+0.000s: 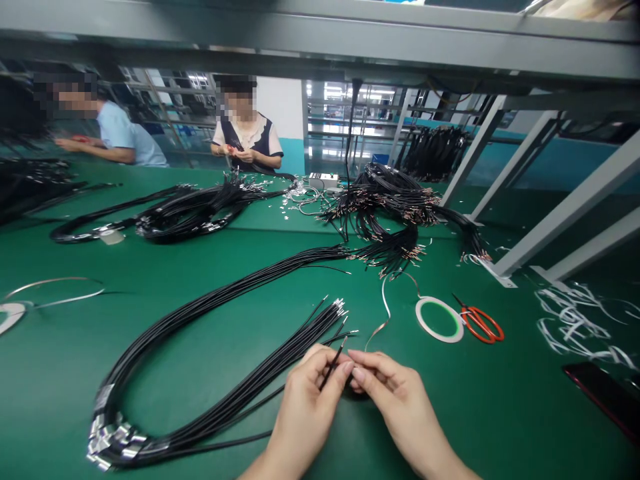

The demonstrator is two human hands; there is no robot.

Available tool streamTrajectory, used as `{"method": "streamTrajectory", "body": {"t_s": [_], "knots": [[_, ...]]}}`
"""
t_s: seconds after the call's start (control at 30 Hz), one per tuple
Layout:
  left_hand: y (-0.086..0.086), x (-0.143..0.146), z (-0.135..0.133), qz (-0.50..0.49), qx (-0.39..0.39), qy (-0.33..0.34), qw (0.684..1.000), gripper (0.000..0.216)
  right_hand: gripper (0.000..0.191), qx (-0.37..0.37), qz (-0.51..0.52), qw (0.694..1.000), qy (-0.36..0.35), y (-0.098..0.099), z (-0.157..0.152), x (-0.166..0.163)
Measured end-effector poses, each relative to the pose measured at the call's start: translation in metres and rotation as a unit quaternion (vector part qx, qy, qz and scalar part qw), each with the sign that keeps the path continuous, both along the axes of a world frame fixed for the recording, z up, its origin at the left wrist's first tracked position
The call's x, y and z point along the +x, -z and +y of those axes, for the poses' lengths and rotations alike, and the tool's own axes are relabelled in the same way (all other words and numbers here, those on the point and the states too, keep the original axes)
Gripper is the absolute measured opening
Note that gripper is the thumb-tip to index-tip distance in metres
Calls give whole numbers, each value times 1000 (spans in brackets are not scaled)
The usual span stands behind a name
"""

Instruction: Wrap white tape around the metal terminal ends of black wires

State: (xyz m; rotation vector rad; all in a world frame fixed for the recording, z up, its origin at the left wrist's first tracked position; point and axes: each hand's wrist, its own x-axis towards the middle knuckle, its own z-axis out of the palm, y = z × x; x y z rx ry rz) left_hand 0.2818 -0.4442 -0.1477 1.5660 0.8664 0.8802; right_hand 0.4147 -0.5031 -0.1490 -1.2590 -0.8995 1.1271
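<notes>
My left hand [307, 400] pinches a thin black wire [334, 359] near its stripped end, fingers closed round it. My right hand [395, 397] meets it fingertip to fingertip, pinched on the same wire end, with a strip of pale tape [384, 313] leading away from the fingers toward a white tape roll [440, 320]. A looped bundle of black wires [210, 373] lies just left of my hands, its metal-tipped ends fanning toward them.
Orange-handled scissors [481, 323] lie right of the tape roll. More wire bundles [390, 207] are heaped further back on the green table [200, 267]. Two other people [247, 137] work at the far side. White scraps [575, 320] and a dark phone [605, 397] lie right.
</notes>
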Motion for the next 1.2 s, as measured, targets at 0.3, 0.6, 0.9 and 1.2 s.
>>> {"method": "streamTrajectory", "body": {"t_s": [0.3, 0.6, 0.9, 1.2], "knots": [[8, -3, 7, -23, 23, -22, 999, 11, 25, 8, -112, 993, 29, 5, 8, -3], [-5, -1, 0, -21, -43, -23, 999, 21, 22, -5, -46, 997, 63, -7, 4, 5], [-3, -2, -4, -8, 99, -27, 995, 21, 18, 6, 25, 998, 62, -18, 0, 1], [-2, 0, -6, 52, 252, -47, 965, 25, 17, 6, 51, 997, 61, -16, 0, -3]]}}
